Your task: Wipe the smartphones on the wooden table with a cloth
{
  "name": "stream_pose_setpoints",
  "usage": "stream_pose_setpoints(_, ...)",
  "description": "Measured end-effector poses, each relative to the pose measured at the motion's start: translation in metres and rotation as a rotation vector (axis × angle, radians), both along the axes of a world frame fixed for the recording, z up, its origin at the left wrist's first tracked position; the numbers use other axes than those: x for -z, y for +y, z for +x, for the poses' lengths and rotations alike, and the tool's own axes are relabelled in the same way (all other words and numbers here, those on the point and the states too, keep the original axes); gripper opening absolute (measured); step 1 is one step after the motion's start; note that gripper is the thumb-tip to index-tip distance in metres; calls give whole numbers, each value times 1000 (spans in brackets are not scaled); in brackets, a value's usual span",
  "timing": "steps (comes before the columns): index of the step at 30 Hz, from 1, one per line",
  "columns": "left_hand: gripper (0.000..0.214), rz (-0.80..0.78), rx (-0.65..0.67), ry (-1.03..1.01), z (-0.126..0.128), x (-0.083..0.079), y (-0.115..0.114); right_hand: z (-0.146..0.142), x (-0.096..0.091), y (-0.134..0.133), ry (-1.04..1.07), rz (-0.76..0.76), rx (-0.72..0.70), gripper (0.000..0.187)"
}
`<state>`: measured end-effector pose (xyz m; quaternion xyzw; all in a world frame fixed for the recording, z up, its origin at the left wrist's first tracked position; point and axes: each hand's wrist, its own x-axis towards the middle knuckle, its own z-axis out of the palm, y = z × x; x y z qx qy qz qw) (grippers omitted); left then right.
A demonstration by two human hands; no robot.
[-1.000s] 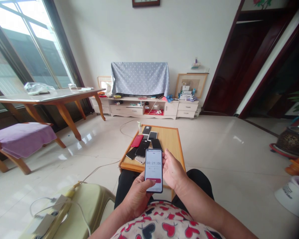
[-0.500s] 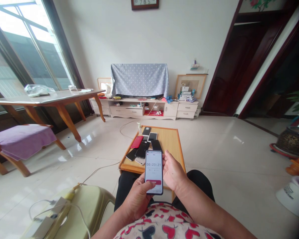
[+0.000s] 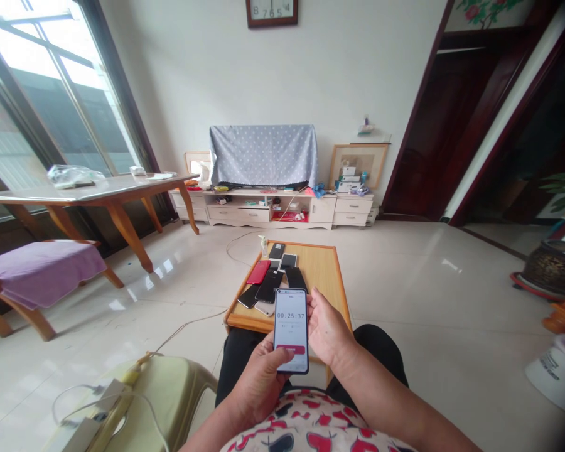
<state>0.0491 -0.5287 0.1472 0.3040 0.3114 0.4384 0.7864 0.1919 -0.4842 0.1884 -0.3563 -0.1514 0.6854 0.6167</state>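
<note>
My left hand grips a black-edged smartphone from below, with the thumb on the lower screen near a red button. The screen shows a timer reading 00:25:37. My right hand stands beside the phone, fingers apart and their tips at its right edge. Past the phone, a low wooden table holds several phones lying flat, among them a red phone and a black phone. The held phone hides part of that group.
A small pump bottle stands at the table's far corner, and a thin cable runs across the tile floor. A pale green stool with a power strip sits at lower left. My dark-trousered knees lie below the table's near edge.
The timer digits have risen from about 00:21 to 00:25. The view has tilted slightly upward, so the room sits lower in the frame. Both hands stay at the phone.
</note>
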Motion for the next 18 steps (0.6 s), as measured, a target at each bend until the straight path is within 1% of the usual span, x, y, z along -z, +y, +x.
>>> stream_pose_setpoints(4, 44, 0, 11, -3, 0, -2, 0, -1, -2, -1, -3, -5, 10, 26)
stream_pose_setpoints(12, 37, 28, 24, -20, 1, -5, -1, 0, -3, -2, -12, 2, -6, 30)
stream_pose_setpoints(18, 38, 25, 24, -26, 1, -5, -2, -1, -6, -2, -2, -4, -1, 31)
